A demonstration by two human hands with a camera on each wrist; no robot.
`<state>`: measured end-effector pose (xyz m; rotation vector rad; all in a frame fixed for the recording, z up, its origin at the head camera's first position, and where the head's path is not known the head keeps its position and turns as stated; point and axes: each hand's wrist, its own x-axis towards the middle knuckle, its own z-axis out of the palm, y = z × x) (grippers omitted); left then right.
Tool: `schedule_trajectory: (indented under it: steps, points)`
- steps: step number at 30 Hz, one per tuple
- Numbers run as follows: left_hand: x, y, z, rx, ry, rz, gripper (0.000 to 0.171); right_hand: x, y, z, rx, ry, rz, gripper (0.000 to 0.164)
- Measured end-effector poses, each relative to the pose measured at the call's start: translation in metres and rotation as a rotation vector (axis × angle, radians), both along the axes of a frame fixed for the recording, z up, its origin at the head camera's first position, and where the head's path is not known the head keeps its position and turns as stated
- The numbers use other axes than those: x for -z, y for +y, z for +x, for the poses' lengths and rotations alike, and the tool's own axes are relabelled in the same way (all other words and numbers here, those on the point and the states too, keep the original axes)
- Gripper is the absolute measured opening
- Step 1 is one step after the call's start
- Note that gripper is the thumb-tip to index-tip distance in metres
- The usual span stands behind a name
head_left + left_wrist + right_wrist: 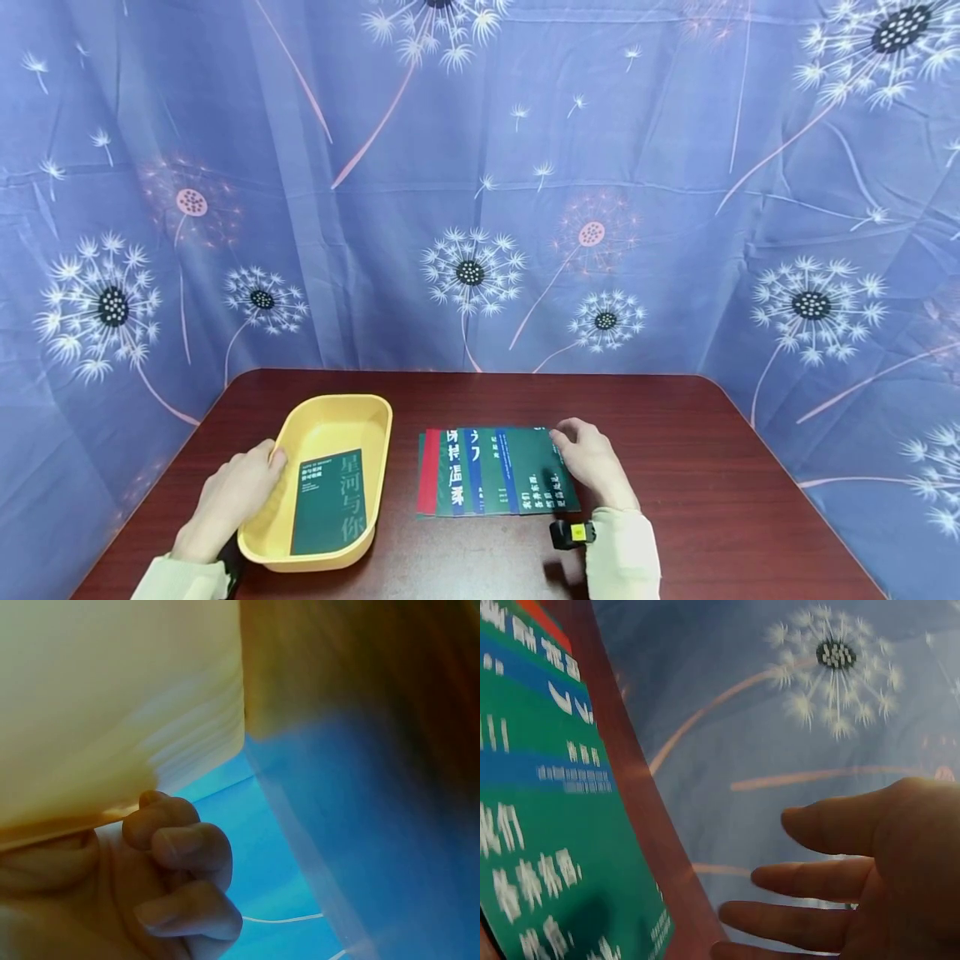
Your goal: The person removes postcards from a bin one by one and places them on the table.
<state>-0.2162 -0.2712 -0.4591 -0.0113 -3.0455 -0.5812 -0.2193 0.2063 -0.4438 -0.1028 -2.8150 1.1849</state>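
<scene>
At the left of the head view my left hand (234, 495) grips the left rim of a yellow plastic tray (337, 423). In the left wrist view its fingers (191, 844) curl at the tray's edge. A dark green card (318, 508) with Chinese characters lies inside the tray. To the right, a row of overlapping cards (491, 475) in green, blue and red is fanned across the table. My right hand (592, 458) is over the row's right end, above the rightmost green card (547, 475). Its fingers (787, 919) are extended, with nothing between them in the right wrist view.
Everything stands on a dark reddish-brown wooden table (712, 483) with rounded far corners. A blue curtain (480, 192) with a dandelion print hangs behind and along both sides. A black device with a yellow label (576, 533) is worn at my right wrist.
</scene>
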Motion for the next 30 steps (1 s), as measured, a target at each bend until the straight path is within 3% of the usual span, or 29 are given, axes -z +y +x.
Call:
schedule_trajectory:
  steps: [5,12,18,27,30]
  points:
    - [0.000,0.000,0.000,-0.003,-0.011,0.001,0.035,-0.005,-0.022,-0.002,-0.050,0.116,-0.027,0.028]
    - [0.001,0.000,0.000,-0.004,-0.003,0.001,0.034,-0.019,-0.060,0.001,-0.089,0.191,-0.082,0.036]
    - [0.001,-0.001,-0.001,-0.009,0.007,-0.002,0.034,-0.033,-0.111,0.000,-0.208,0.251,-0.145,0.044]
    - [0.002,0.001,0.000,-0.007,-0.014,0.003,0.034,-0.060,-0.188,0.010,-0.423,0.273,-0.165,0.044]
    - [0.000,0.000,0.001,-0.010,-0.003,-0.002,0.033,-0.062,-0.212,0.012,-0.460,0.160,-0.343,0.042]
